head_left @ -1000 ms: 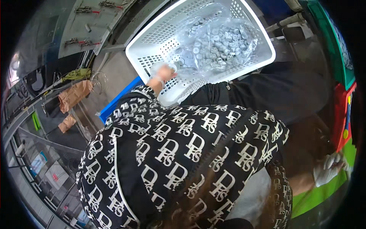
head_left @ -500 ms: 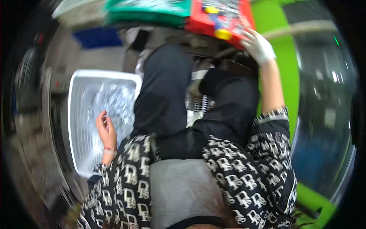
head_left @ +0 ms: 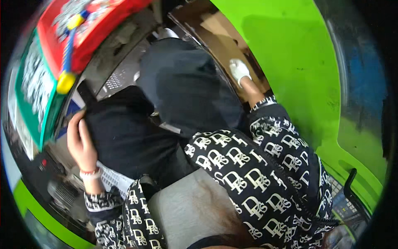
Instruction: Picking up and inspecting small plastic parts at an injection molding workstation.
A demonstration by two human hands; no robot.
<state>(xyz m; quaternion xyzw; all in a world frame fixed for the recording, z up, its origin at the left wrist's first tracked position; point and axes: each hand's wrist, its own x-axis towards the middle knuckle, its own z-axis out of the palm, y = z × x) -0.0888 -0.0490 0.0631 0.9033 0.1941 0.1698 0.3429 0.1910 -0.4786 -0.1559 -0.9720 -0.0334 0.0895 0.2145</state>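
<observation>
My left hand is bare, with a band at the wrist. It lies flat against my black trouser knee, fingers stretched out, holding nothing. My right hand wears a white glove. It reaches forward to a brown cardboard box wedged beside a bright green machine housing. Whether its fingers grip anything is hidden. Both sleeves are black with a white letter pattern. A corner of a white perforated basket shows under my left leg.
A red and green control panel with a yellow knob hangs at the upper left. The green housing curves along the right side. A black handle and a keypad sit at the lower right. A green edge runs along the lower left.
The view has swung hard to the right. The white basket with its bag of small parts has dropped almost out of sight. My left hand left the basket for my knee; my right hand moved from the panel to the box.
</observation>
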